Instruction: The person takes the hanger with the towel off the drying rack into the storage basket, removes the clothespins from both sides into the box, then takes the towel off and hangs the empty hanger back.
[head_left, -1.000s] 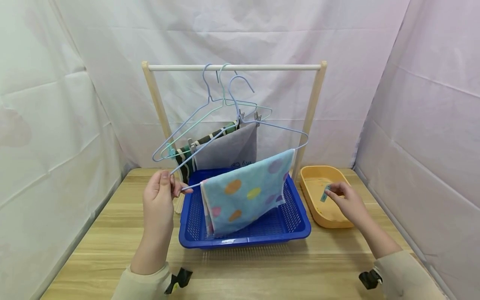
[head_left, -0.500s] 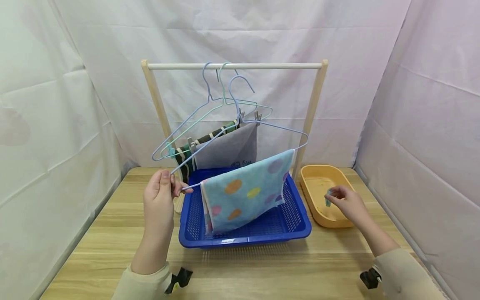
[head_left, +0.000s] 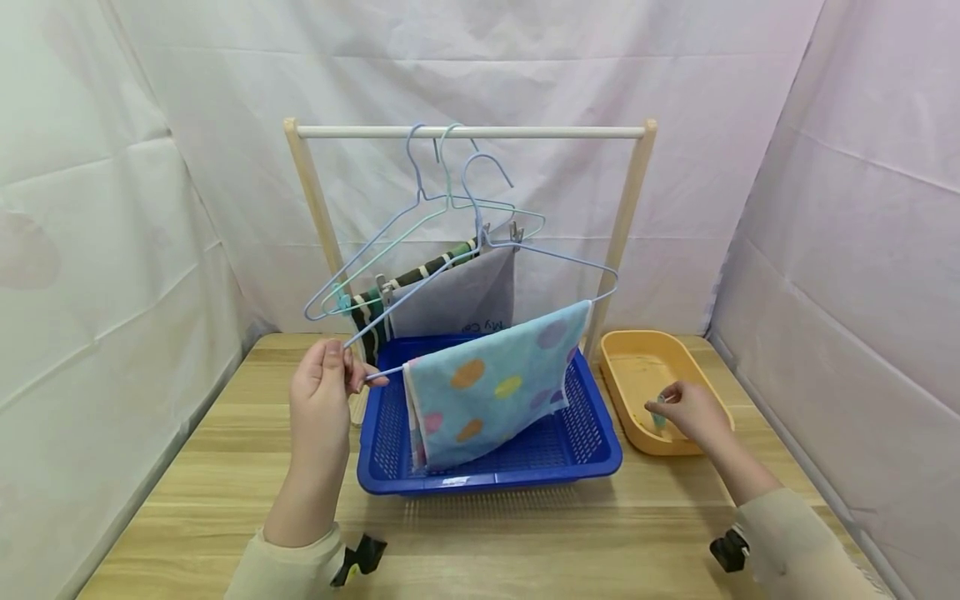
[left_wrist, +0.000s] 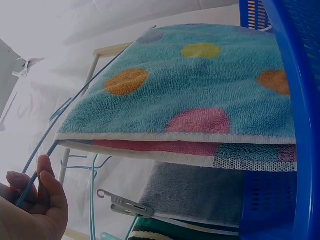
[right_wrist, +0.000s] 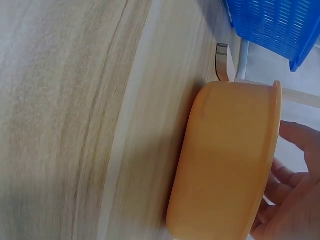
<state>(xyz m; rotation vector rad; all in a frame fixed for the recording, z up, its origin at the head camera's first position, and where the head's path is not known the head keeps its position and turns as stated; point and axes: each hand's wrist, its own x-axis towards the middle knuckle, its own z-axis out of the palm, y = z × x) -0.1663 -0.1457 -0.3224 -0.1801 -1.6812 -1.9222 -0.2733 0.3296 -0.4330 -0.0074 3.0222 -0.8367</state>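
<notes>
My left hand (head_left: 326, 383) grips the left corner of a light-blue wire hanger (head_left: 543, 252), holding it tilted. A light-blue towel (head_left: 517, 367) with coloured dots is folded over the hanger's lower bar. In the left wrist view, my fingers curl round the blue wire beside the towel's white-edged fold. At the right, my right hand (head_left: 693, 408) pinches a small teal clothes peg (head_left: 659, 414) low over the orange tray (head_left: 637, 429). In the right wrist view, the tray's wall hides the peg and part of my fingers.
A blue basket (head_left: 491, 482) stands below the towel. Behind it, a rack with a white bar (head_left: 555, 132) carries more hangers; a grey cloth (head_left: 457, 296) and a green striped cloth (head_left: 367, 321) hang there with clips. White curtains surround the wooden table (head_left: 225, 467).
My right hand has moved slightly down, bringing the teal peg lower over the tray. My left hand, the hanger and the dotted towel have barely shifted.
</notes>
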